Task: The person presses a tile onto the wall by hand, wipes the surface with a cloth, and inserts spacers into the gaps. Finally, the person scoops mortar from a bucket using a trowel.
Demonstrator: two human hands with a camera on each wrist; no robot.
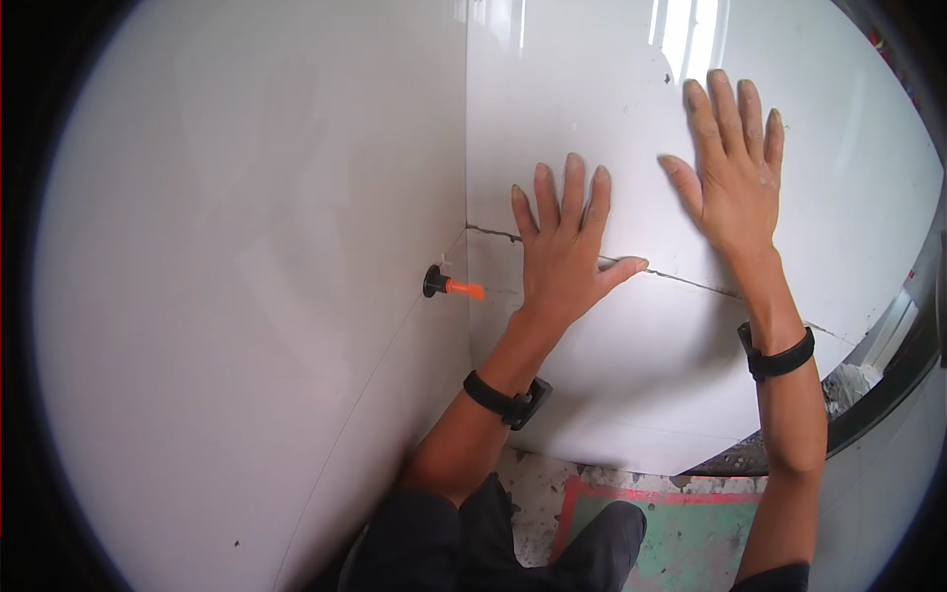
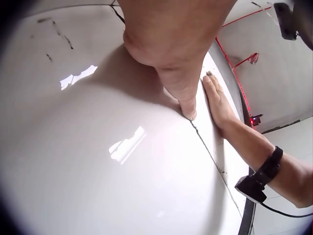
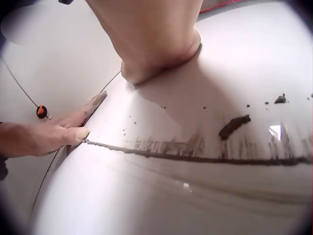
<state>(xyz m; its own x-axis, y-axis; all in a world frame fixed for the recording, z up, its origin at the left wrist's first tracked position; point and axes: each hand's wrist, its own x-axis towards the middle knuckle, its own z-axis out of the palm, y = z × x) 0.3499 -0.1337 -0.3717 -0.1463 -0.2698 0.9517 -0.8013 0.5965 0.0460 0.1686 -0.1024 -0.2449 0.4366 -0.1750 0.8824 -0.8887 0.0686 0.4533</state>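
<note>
My left hand (image 1: 562, 247) lies spread on a glossy white tiled wall, across the seam (image 1: 691, 283) between an upper tile (image 1: 592, 109) and a lower tile (image 1: 631, 385). Its fingers point up onto the upper tile, and the thumb tip lies right at the seam. Higher and to the right, my right hand (image 1: 735, 187) rests with straight, parted fingers on the upper tile. Neither hand grips anything. In the right wrist view, dark grey mortar (image 3: 234, 126) sticks to the tile near the seam, with smears beside it.
Left of the corner, a black disc with an orange handle (image 1: 464, 288) sits on the seam of the adjoining white wall (image 1: 247, 247). Below are a speckled floor and a green patch (image 1: 691, 543) with a red border. The tiles' right edge meets a dark gap (image 1: 878, 395).
</note>
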